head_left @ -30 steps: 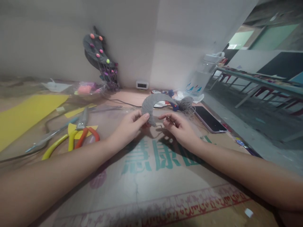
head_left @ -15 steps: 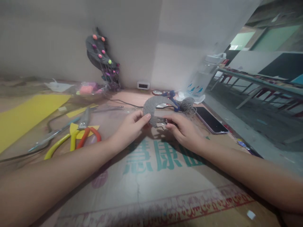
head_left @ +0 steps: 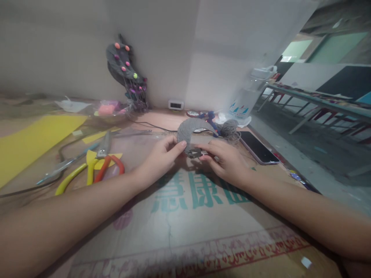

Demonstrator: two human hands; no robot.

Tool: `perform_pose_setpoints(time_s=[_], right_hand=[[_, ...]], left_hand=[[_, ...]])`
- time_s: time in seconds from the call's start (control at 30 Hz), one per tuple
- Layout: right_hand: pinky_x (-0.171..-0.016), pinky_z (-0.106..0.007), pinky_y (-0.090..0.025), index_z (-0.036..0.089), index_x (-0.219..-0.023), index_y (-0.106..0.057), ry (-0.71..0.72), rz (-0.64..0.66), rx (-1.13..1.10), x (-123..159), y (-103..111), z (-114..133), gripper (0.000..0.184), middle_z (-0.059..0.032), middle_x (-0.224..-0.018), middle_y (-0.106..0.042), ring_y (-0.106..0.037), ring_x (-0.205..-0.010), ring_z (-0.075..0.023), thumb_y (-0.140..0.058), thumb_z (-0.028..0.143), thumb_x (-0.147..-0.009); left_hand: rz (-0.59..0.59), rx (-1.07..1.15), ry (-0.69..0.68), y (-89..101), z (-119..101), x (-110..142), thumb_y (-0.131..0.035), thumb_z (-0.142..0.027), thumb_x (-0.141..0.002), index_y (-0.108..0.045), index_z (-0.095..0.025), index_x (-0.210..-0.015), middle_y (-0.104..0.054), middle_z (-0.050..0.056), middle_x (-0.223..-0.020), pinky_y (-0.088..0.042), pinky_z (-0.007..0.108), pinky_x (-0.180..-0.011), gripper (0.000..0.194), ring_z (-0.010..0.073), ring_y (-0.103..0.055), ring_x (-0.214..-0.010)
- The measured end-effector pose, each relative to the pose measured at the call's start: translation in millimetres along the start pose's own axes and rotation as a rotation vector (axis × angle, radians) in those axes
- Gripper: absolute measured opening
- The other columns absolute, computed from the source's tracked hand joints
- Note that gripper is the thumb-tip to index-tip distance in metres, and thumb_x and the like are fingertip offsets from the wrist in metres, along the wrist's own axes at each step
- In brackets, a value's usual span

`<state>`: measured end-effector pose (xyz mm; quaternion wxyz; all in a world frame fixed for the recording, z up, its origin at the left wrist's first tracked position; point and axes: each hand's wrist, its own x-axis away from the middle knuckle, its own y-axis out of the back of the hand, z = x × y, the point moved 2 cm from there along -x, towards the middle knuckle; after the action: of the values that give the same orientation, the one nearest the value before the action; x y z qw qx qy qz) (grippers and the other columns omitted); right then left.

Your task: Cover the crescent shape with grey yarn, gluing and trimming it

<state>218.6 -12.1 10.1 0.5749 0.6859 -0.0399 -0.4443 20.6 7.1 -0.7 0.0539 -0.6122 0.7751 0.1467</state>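
Observation:
My left hand (head_left: 168, 151) pinches the lower end of a crescent (head_left: 188, 128) wrapped in grey yarn, its thin tip curving up and to the right. In my right hand (head_left: 222, 157) is a small pair of dark metal thread snips (head_left: 194, 153), mostly covered by the fingers. Their blades meet the crescent's lower end, where a loose yarn end was hanging. Behind the crescent's tip lies a ball of grey yarn (head_left: 230, 131).
Pliers with yellow and red handles (head_left: 90, 172) and yellow sheets (head_left: 37, 133) lie left. A phone (head_left: 258, 148) and a water bottle (head_left: 246, 94) stand right. At the wall are a small clock (head_left: 176, 104) and a decorated grey crescent (head_left: 118, 63). A printed board (head_left: 139, 239) covers the table.
My right hand has moved left with the thread snips, bringing the blades to the lower end of the crescent. The left hand keeps its hold, and the view has shifted slightly.

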Motion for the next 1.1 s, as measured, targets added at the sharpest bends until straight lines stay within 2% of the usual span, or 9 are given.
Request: perform_pose_setpoints(time_s=[0.17, 0.4, 0.57, 0.67, 0.83, 0.97, 1.1], right_hand=[[-0.069, -0.032, -0.044, 0.017, -0.114, -0.066, -0.026, 0.036, 0.01, 0.3, -0.9, 0.5, 0.033, -0.0082, -0.086, -0.067, -0.06, -0.077, -0.0205, -0.044, 0.038, -0.1], [-0.069, -0.031, -0.044, 0.017, -0.109, -0.068, -0.031, 0.034, -0.001, -0.2, -2.2, -1.3, 0.034, -0.0082, -0.084, -0.068, -0.061, -0.077, -0.0201, -0.044, 0.038, -0.1], [-0.067, -0.03, -0.044, 0.016, -0.105, -0.07, -0.016, -0.001, -0.026, 1.3, -3.9, -3.4, 0.032, -0.0083, -0.082, -0.068, -0.06, -0.074, -0.0192, -0.046, 0.036, -0.099], [-0.069, -0.031, -0.047, 0.018, -0.108, -0.069, -0.068, -0.029, -0.098, 2.1, -3.7, -3.6, 0.029, -0.0068, -0.083, -0.069, -0.062, -0.075, -0.0191, -0.047, 0.035, -0.099], [-0.082, -0.037, -0.051, 0.02, -0.115, -0.064, -0.24, -0.149, -0.208, 2.0, -2.3, -7.1, 0.028, -0.0089, -0.105, -0.071, -0.065, -0.094, -0.0229, -0.048, 0.035, -0.097], [-0.089, -0.04, -0.051, 0.018, -0.117, -0.063, -0.267, -0.096, -0.211, 0.0, -10.0, -15.1, 0.028, -0.0106, -0.11, -0.07, -0.065, -0.1, -0.0239, -0.047, 0.028, -0.096], [-0.1, -0.049, -0.044, 0.019, -0.126, -0.059, -0.269, -0.082, -0.169, -1.7, -16.2, -22.0, 0.034, -0.0143, -0.122, -0.063, -0.057, -0.116, -0.027, -0.046, 0.021, -0.094]], left_hand=[[0.021, 0.053, 0.031, -1.0, 3.0, 0.6, -0.06, -0.039, -0.083, -0.048, -0.022, -0.065, -0.042, -0.006, -0.051, -0.038, 0.024, -0.051, 0.028, 0.0121, -0.045, -0.05], [0.017, 0.009, 0.016, -0.6, 5.1, -0.5, -0.06, -0.04, -0.083, -0.049, -0.021, -0.065, -0.046, -0.005, -0.055, -0.035, 0.023, -0.049, 0.029, 0.0105, -0.041, -0.05], [0.032, 0.014, 0.006, -1.4, 4.0, -0.8, -0.059, -0.041, -0.083, -0.049, -0.021, -0.066, -0.045, -0.005, -0.055, -0.037, 0.024, -0.053, 0.028, 0.0119, -0.044, -0.054], [0.017, -0.014, -0.025, -0.7, 2.5, -1.5, -0.059, -0.037, -0.083, -0.05, -0.021, -0.064, -0.049, -0.003, -0.059, -0.039, 0.025, -0.057, 0.027, 0.0126, -0.046, -0.057], [-0.048, -0.019, -0.018, 2.0, 0.8, -2.0, -0.059, -0.037, -0.085, -0.054, -0.02, -0.066, -0.055, -0.002, -0.063, -0.043, 0.026, -0.063, 0.025, 0.0141, -0.05, -0.063], [-0.082, 0.006, -0.015, 4.8, 1.7, -2.1, -0.058, -0.037, -0.087, -0.055, -0.02, -0.071, -0.058, -0.001, -0.067, -0.043, 0.026, -0.066, 0.024, 0.0145, -0.053, -0.066], [-0.138, -0.039, -0.075, 7.9, 0.2, -0.4, -0.054, -0.038, -0.089, -0.052, -0.02, -0.069, -0.055, -0.002, -0.065, -0.042, 0.025, -0.066, 0.027, 0.0134, -0.052, -0.065]])
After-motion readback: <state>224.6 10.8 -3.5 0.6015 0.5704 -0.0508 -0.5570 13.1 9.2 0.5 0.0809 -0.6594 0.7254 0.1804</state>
